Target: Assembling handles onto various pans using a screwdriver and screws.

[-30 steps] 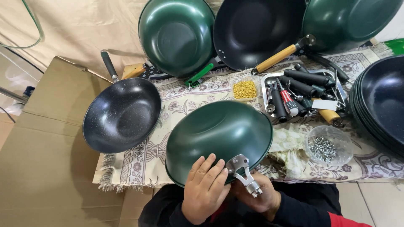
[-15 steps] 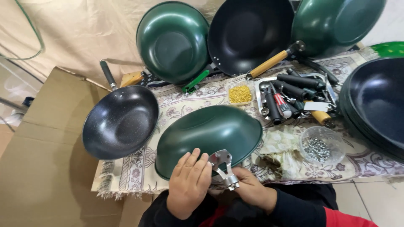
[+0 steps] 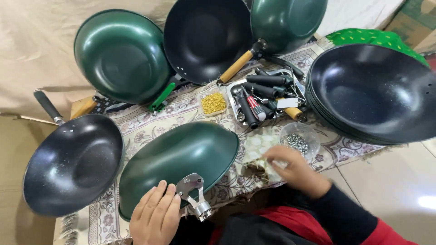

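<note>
Steadying one green wok (image 3: 181, 159), two hands (image 3: 156, 218); six pans.

Left hand (image 3: 155, 218) on upturned green wok (image 3: 178, 159) beside metal bracket (image 3: 193, 196); right hand (image 3: 293, 169) near screw bowl (image 3: 297, 141).

Left hand (image 3: 155, 218) is lying flat, palm down, fingers extended and held together, pointing up and away from the body. Right hand (image 3: 290, 168) is reaching forward, blurred, fingers curled loosely downward. Right forearm is angling in from lower right, wearing a dark sleeve.
</note>
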